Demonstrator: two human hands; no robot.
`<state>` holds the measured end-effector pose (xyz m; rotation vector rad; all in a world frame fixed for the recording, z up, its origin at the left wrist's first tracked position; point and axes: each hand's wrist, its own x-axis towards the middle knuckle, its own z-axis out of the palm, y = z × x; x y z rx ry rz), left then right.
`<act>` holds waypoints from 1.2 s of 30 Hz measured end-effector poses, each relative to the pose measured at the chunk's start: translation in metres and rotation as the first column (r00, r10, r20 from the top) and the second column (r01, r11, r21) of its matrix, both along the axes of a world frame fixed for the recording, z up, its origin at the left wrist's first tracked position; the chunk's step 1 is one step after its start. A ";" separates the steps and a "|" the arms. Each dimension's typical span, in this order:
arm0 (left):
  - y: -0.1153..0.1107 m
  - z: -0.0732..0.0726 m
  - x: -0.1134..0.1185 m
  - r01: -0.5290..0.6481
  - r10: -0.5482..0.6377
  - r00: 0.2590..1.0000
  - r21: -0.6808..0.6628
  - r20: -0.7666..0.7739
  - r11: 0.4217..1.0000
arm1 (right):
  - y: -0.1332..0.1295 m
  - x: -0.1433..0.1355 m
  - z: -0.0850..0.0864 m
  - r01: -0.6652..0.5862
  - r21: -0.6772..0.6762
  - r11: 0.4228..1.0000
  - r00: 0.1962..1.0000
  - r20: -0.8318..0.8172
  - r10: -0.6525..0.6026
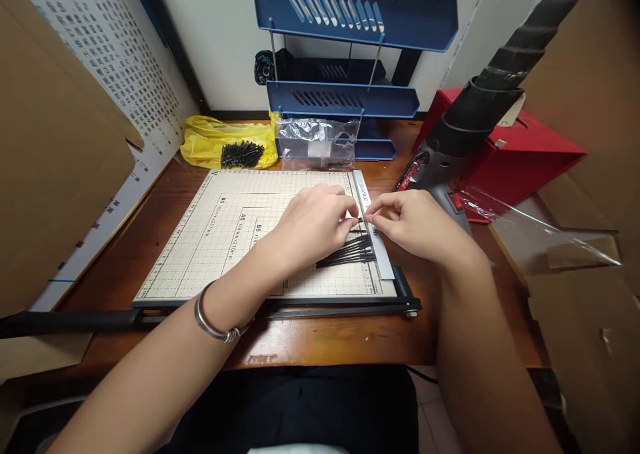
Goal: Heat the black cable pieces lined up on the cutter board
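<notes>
A paper trimmer with a cream gridded board lies on the wooden table, its long blade arm along the near side. Over its right part, my left hand pinches one end of a thin black stick. My right hand is closed at the fingertips just beside the white ruler edge; whatever it pinches is too small to make out. Below my left hand, several thin black sticks lie side by side, with their right ends against the ruler edge.
Behind the board, a heap of short black pieces rests on a yellow plastic bag. A clear bag lies before a blue shelf rack. At right stand a dark nozzled device and a red box.
</notes>
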<state>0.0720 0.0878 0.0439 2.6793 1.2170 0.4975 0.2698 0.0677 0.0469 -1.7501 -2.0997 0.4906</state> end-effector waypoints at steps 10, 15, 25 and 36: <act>-0.005 0.000 -0.001 -0.097 0.100 0.979 0.022 -0.177 0.995 | 0.001 -0.007 -0.004 -0.001 -0.014 1.000 1.000 0.031 0.001; -0.002 -0.002 0.000 -0.079 0.078 0.988 -0.007 -0.137 0.997 | 0.001 -0.009 -0.005 -0.017 -0.027 0.999 0.999 0.045 0.018; -0.002 0.002 -0.003 -0.012 0.009 0.999 -0.061 -0.043 0.998 | -0.001 -0.007 -0.002 -0.022 -0.001 1.000 1.000 -0.008 0.022; 0.002 -0.007 0.005 0.026 -0.030 0.999 -0.077 -0.042 0.997 | 0.002 -0.005 -0.004 -0.005 0.020 1.000 0.999 -0.035 0.005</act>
